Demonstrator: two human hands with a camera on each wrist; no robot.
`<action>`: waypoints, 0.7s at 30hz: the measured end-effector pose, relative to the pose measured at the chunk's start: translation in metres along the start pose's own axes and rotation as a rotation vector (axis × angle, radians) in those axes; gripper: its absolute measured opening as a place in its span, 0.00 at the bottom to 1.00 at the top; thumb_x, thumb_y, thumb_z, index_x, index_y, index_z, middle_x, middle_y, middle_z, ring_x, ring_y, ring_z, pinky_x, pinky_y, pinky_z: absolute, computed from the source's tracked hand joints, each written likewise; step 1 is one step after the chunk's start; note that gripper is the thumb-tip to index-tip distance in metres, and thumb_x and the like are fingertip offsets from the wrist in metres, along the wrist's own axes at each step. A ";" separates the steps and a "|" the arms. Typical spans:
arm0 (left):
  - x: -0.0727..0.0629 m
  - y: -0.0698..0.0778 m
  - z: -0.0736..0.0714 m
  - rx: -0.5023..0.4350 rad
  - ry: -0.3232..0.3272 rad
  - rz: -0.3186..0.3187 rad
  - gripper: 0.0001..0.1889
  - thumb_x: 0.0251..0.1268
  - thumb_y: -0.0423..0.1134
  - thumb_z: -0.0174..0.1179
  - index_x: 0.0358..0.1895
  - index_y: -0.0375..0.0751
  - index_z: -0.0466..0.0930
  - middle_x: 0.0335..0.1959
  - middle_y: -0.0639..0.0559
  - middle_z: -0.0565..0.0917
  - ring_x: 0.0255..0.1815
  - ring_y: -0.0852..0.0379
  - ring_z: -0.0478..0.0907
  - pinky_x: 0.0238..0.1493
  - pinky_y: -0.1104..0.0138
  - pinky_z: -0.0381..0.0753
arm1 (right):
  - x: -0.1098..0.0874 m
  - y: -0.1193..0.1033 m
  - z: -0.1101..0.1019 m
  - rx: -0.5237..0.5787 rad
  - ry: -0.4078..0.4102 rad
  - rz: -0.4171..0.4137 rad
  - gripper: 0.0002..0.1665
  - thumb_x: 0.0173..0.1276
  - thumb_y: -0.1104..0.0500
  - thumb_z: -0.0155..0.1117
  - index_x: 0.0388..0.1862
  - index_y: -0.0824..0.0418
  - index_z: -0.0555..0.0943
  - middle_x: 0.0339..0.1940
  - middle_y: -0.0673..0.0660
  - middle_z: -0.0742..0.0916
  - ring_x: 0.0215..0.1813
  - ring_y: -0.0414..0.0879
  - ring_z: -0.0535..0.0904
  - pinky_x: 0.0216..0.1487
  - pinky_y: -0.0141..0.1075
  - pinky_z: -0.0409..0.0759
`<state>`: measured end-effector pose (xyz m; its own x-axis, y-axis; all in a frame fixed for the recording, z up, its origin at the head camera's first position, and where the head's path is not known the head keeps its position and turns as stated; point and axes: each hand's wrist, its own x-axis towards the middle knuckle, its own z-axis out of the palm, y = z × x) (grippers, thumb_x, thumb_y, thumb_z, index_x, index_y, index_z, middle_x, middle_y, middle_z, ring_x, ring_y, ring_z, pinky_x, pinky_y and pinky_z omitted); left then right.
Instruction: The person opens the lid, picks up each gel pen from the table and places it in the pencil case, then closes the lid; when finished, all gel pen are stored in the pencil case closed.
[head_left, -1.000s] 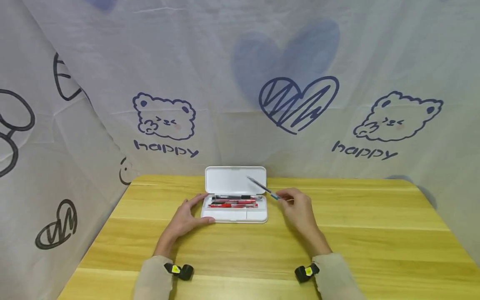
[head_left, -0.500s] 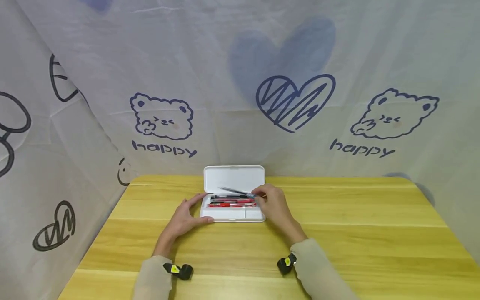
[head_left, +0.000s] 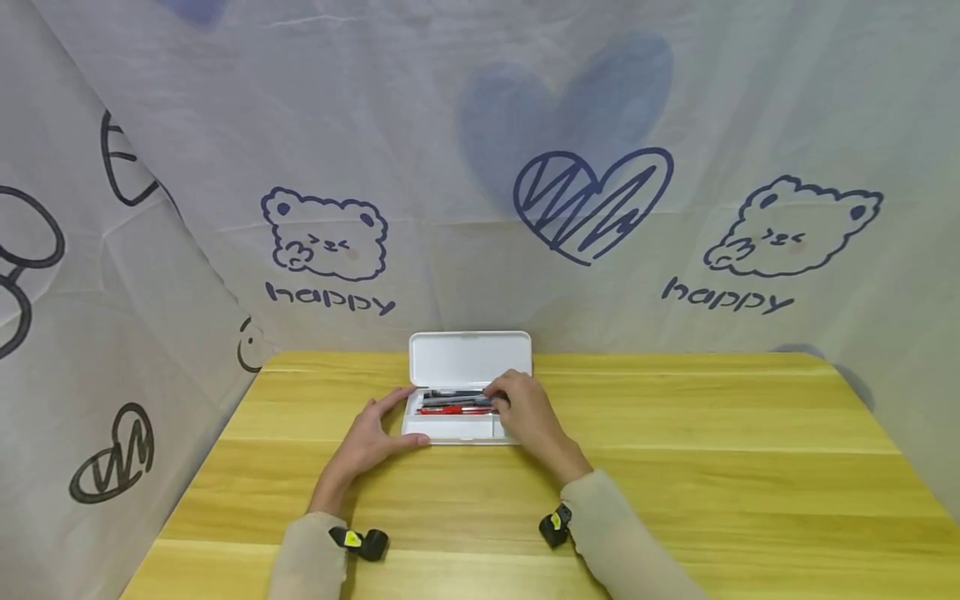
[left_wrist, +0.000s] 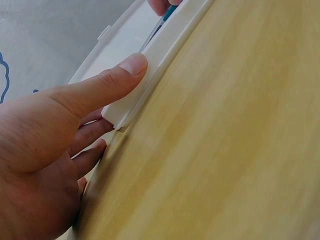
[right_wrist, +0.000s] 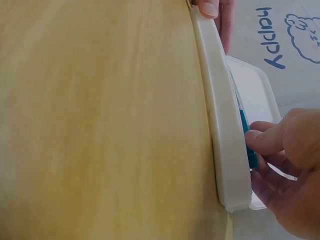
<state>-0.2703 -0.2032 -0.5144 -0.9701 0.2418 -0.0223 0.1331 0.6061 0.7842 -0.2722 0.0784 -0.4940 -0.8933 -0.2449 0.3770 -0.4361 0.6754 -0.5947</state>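
Observation:
A white pencil case (head_left: 453, 428) lies on the wooden table with its lid (head_left: 470, 358) raised at the back. My left hand (head_left: 367, 437) grips the case's left end, thumb over the front rim and fingers round the far side. Inside the long compartment lie several pens, among them a red pen (head_left: 450, 410) and a dark pen (head_left: 450, 393). My right hand (head_left: 528, 412) is over the case's right end. It pinches a pen (right_wrist: 243, 120) by its teal grip, and the pen lies level over the others. The fingers cover the pen's right end in the head view.
The wooden table (head_left: 712, 467) spreads to both sides and in front of the case. Directly behind the lid hangs a pale cloth (head_left: 465, 275) printed with bears and hearts. Another cloth (head_left: 97, 350) hangs along the left side.
My right hand has moved left and down with the pen, from beside the case to inside it. The pen has gone from slanted to level. My left hand has stayed on the case.

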 end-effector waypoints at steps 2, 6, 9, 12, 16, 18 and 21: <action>0.000 0.000 0.000 0.003 0.001 -0.003 0.48 0.51 0.53 0.81 0.77 0.53 0.68 0.81 0.37 0.59 0.80 0.25 0.42 0.75 0.32 0.47 | 0.000 -0.001 0.001 -0.006 0.005 0.001 0.10 0.65 0.74 0.69 0.39 0.63 0.90 0.39 0.56 0.88 0.46 0.54 0.82 0.53 0.48 0.82; 0.000 0.001 -0.001 0.009 0.002 -0.004 0.48 0.50 0.53 0.81 0.77 0.52 0.69 0.81 0.36 0.59 0.80 0.24 0.42 0.75 0.32 0.48 | 0.000 -0.001 -0.001 0.011 0.010 0.006 0.10 0.65 0.74 0.68 0.40 0.64 0.90 0.41 0.56 0.88 0.47 0.54 0.82 0.54 0.48 0.82; 0.000 0.000 -0.001 0.010 0.005 -0.005 0.48 0.50 0.54 0.81 0.77 0.52 0.69 0.80 0.36 0.59 0.80 0.24 0.42 0.75 0.32 0.47 | -0.001 -0.001 -0.003 0.037 0.035 0.008 0.10 0.65 0.74 0.69 0.41 0.64 0.89 0.42 0.57 0.88 0.48 0.54 0.83 0.54 0.49 0.82; 0.000 -0.001 0.000 0.013 0.006 -0.005 0.48 0.50 0.54 0.81 0.77 0.53 0.68 0.80 0.37 0.59 0.80 0.24 0.42 0.75 0.32 0.48 | -0.003 0.002 -0.009 0.081 0.093 0.022 0.10 0.65 0.73 0.69 0.42 0.64 0.89 0.42 0.57 0.88 0.48 0.54 0.84 0.53 0.49 0.83; 0.001 -0.002 0.001 0.013 0.010 -0.002 0.48 0.50 0.54 0.80 0.77 0.54 0.68 0.80 0.38 0.60 0.80 0.25 0.43 0.75 0.32 0.48 | -0.008 0.010 -0.022 0.193 0.181 0.077 0.12 0.65 0.75 0.67 0.46 0.67 0.87 0.43 0.60 0.89 0.45 0.53 0.84 0.50 0.47 0.85; 0.001 -0.001 0.001 0.009 0.012 0.003 0.48 0.50 0.54 0.81 0.77 0.53 0.68 0.80 0.38 0.61 0.80 0.25 0.43 0.75 0.32 0.48 | -0.012 0.015 -0.028 0.261 0.215 0.130 0.14 0.65 0.75 0.66 0.49 0.68 0.86 0.44 0.62 0.88 0.45 0.53 0.84 0.50 0.46 0.86; 0.000 0.000 0.000 0.000 0.018 0.008 0.48 0.50 0.53 0.81 0.77 0.52 0.69 0.80 0.38 0.62 0.80 0.25 0.43 0.75 0.33 0.48 | -0.017 0.023 -0.032 0.354 0.230 0.229 0.19 0.65 0.76 0.65 0.55 0.71 0.83 0.47 0.66 0.87 0.47 0.55 0.84 0.52 0.45 0.85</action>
<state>-0.2701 -0.2036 -0.5146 -0.9725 0.2328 -0.0050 0.1406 0.6042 0.7843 -0.2635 0.1207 -0.4911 -0.9409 0.0701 0.3315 -0.2767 0.4055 -0.8712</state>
